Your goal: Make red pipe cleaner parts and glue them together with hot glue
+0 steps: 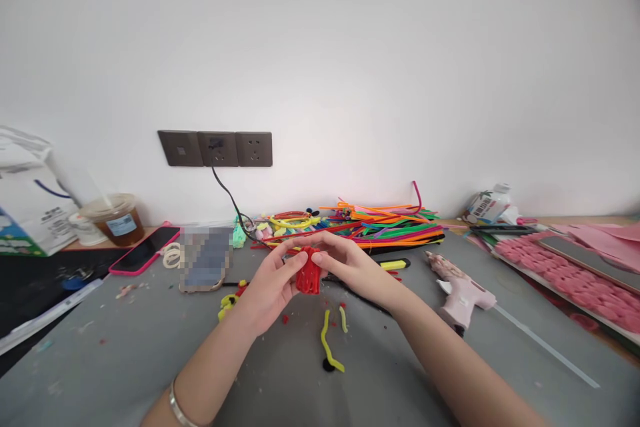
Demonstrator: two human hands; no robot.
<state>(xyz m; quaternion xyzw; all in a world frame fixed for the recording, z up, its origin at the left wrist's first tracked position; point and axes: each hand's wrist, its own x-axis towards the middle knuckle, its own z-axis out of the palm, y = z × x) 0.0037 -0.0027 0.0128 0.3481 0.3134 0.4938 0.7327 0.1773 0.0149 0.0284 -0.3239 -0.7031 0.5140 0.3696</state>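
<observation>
Between my two hands is a small red fuzzy piece point(309, 275), made of pipe-cleaner-like strips side by side. My left hand point(274, 278) grips its left side, thumb on top. My right hand point(349, 267) pinches its upper right edge, with the fingers curled behind. The fingertips at the back are partly hidden. Below the hands lie a bent yellow pipe cleaner point(327, 340) with a black round piece point(329, 365) at its lower end, and a short pale yellow strip point(343, 319). A yellow and red fuzzy piece point(229, 302) sits beside my left wrist.
A pile of coloured pipe cleaners point(395, 230) lies against the wall. To the right are a pink glue gun point(463, 293) with a long glue stick and a yellow-and-black cutter point(395, 265). Phones point(145, 250) and a drink cup point(117, 219) stand left. A black cord point(227, 190) hangs from the socket.
</observation>
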